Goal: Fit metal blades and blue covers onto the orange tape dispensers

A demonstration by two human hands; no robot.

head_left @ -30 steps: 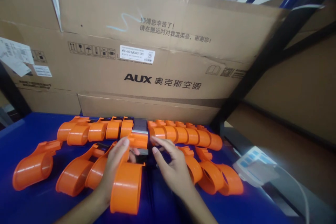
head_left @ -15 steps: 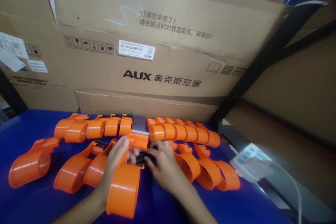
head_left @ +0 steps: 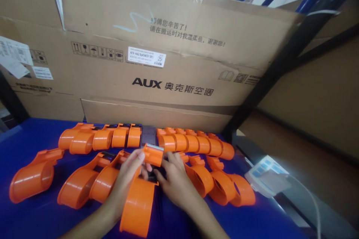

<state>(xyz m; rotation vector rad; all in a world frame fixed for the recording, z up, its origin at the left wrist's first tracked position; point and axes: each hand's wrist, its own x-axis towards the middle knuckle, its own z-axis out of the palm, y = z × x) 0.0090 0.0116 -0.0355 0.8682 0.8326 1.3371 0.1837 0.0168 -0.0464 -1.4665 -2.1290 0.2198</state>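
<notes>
Between left fingers [head_left: 138,158] — orange tape dispenser [head_left: 138,201], grasped; right fingers [head_left: 169,164] alongside (hold unclear).

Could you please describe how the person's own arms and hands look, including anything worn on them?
The left hand and right hand are ungloved. The forearms are bare where visible, with no sleeve, watch or bracelet showing; no ring can be made out.

Left hand [head_left: 129,173]: fingers are partly hidden by the held orange dispenser [head_left: 138,203]. Black part [head_left: 152,177] beside them is mostly covered; possibly a roller. Both forearms [head_left: 92,219] are cut off at lower edge. Central white label [head_left: 146,57]: lower print too small to read.
</notes>
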